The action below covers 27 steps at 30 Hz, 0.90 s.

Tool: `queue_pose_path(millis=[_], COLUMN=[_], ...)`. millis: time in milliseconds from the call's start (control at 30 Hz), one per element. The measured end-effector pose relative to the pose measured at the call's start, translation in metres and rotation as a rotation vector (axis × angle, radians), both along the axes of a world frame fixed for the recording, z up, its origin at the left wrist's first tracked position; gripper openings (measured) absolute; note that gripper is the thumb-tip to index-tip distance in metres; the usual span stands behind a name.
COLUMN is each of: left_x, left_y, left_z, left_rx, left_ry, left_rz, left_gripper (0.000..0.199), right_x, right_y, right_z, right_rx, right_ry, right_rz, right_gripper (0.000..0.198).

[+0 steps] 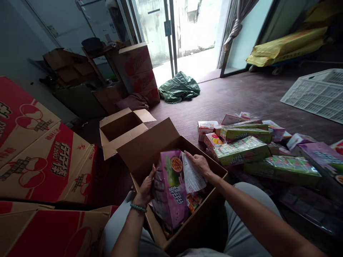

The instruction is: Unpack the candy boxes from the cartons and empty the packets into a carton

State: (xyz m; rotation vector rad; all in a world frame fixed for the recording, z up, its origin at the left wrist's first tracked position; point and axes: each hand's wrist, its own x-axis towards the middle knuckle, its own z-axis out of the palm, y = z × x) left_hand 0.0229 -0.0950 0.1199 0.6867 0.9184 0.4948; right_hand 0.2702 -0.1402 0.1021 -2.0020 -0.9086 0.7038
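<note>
An open cardboard box stands between my knees. Tilted inside it is a purple snack pack with a passion fruit picture and small wrapped pieces along its left side. My left hand, with a green bead bracelet at the wrist, grips the pack's left side. My right hand closes over the top of a white printed sheet beside the pack's right edge; whether it is joined to the pack I cannot tell. Small orange and red packets show beneath the sheet.
Green snack packs and other boxes lie piled on the floor at right. Red printed cartons stack up at left. Ahead sit another open carton and a green sack. A white crate stands far right.
</note>
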Motion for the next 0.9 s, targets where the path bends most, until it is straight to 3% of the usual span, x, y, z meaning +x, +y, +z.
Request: queue_pose_path(millis=[133, 200, 300, 400, 500, 567, 667, 767, 900], left_x=[-0.008, -0.003, 0.005, 0.004, -0.002, 0.0, 0.015, 0.032, 0.023], left_y=[0.016, 0.018, 0.016, 0.013, 0.01, 0.007, -0.001, -0.012, -0.015], left_z=[-0.017, -0.022, -0.019, -0.015, -0.015, -0.017, -0.016, -0.012, -0.003], left_rx=[0.19, 0.263, 0.212, 0.011, -0.095, -0.085, -0.052, -0.017, 0.006], left_ry=[0.242, 0.282, 0.165, -0.028, -0.163, -0.227, -0.272, -0.286, -0.287], left_rz=[0.05, 0.12, 0.087, 0.075, 0.201, 0.323, 0.469, 0.457, 0.404], left_gripper=[0.055, 0.056, 0.053, 0.056, 0.065, 0.072, 0.081, 0.084, 0.082], right_x=[0.021, 0.016, 0.008, 0.015, 0.023, 0.015, -0.02, -0.056, -0.051], right_y=[0.001, 0.006, 0.011, 0.0, -0.031, -0.054, -0.078, -0.08, -0.069], right_z=[0.002, 0.003, 0.005, 0.008, 0.007, 0.003, -0.007, -0.007, 0.02], right_rx=[-0.162, -0.222, -0.204, -0.06, 0.115, 0.188, 0.27, 0.352, 0.422], right_ry=[-0.219, -0.138, 0.346, 0.945, 1.227, 1.253, 1.13, 0.906, 0.765], right_rz=[0.017, -0.007, 0.005, 0.171, 0.285, 0.3, 0.376, 0.335, 0.201], right_gripper=[0.068, 0.07, 0.067, 0.063, 0.063, 0.066, 0.08, 0.105, 0.091])
